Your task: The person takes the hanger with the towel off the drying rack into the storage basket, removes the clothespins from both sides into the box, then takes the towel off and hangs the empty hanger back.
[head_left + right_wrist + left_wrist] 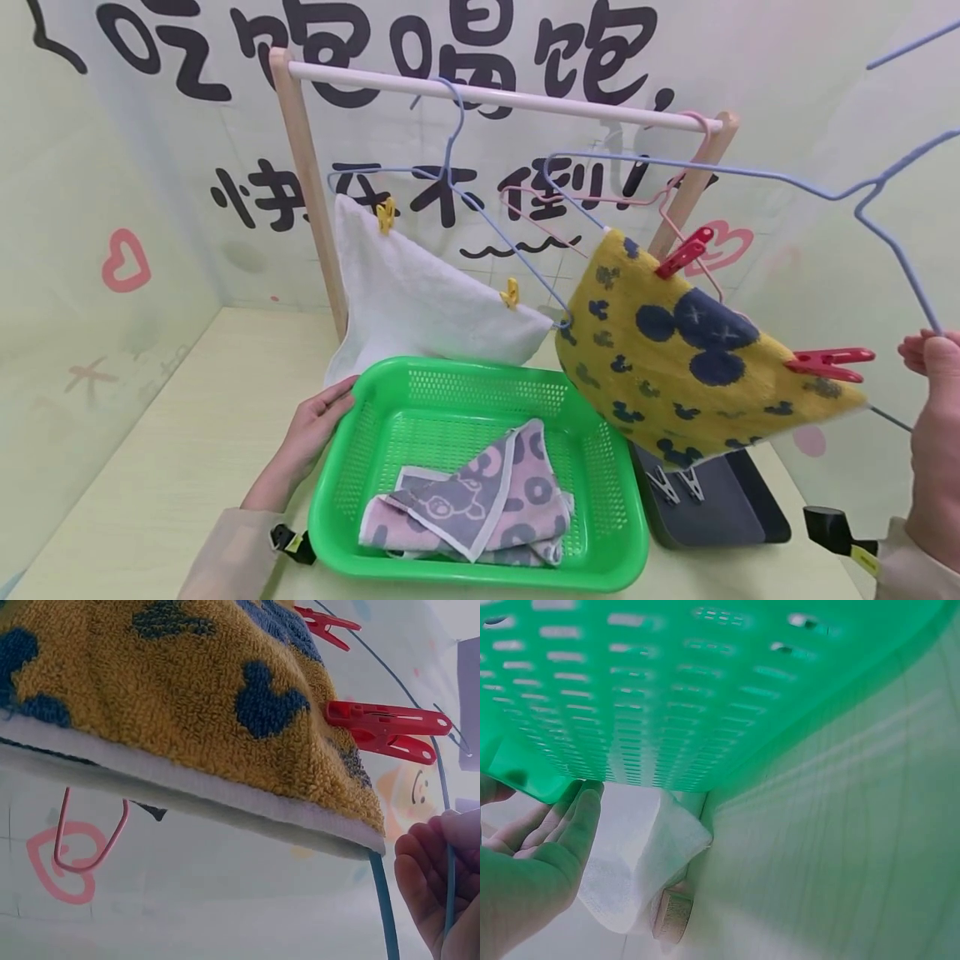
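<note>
On the right, my right hand (pixel 937 417) grips one side of a blue hanger (pixel 712 165). A yellow towel (pixel 645 367) with dark blue mouse-head shapes hangs folded over it, held by red clothespins (pixel 828 365). The right wrist view shows the fingers curled round the wire, close to the towel's white edge. At the left, my left hand (pixel 318 425) holds the rim of a green basket (pixel 480 575), thumb and fingertips at the edge. Inside that basket lies a pink and grey towel (pixel 480 500), loosely folded.
Behind stands a wooden rack with a white rail (pixel 510 100). A blue hanger (pixel 450 137) there carries a white towel (pixel 427 292) with yellow clothespins (pixel 386 215). A pink hanger (pixel 667 187) hangs farther right. Beside the basket, a dark tray (pixel 720 508) contains grey clothespins (pixel 675 483).
</note>
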A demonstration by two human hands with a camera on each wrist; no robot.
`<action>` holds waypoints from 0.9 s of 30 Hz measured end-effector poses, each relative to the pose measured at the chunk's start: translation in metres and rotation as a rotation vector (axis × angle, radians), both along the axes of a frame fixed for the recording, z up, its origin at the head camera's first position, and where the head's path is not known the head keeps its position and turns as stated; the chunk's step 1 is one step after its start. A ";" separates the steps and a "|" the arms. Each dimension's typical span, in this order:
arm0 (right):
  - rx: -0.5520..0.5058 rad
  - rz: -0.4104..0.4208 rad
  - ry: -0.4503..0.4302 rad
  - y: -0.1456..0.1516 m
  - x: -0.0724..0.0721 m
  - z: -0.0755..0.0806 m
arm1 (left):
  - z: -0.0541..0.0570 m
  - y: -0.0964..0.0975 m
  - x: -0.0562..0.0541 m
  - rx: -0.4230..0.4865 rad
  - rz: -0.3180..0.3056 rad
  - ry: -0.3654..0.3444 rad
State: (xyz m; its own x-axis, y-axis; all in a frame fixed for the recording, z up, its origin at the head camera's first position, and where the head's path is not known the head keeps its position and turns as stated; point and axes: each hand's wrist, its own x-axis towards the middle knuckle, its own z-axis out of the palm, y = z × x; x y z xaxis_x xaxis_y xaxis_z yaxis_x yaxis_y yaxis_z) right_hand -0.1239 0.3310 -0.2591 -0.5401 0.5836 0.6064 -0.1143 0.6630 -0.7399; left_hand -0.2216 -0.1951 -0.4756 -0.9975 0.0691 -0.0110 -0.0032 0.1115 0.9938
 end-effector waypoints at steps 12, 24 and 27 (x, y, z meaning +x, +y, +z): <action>0.113 0.146 0.185 0.012 0.004 -0.011 | 0.001 -0.002 0.001 -0.001 0.011 -0.003; -0.274 0.706 0.605 -0.035 -0.014 -0.007 | 0.001 0.000 -0.001 -0.034 0.001 -0.004; -0.298 0.787 0.693 -0.052 -0.021 -0.004 | 0.001 0.000 -0.001 -0.030 0.003 -0.001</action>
State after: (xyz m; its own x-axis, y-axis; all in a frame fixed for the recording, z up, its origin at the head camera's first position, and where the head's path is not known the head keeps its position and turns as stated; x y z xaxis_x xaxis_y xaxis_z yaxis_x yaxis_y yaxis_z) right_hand -0.1450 0.2794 -0.2635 -0.4224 0.3977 0.8145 -0.8821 0.0261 -0.4703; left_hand -0.2223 -0.1954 -0.4748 -0.9977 0.0655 -0.0145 -0.0051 0.1413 0.9899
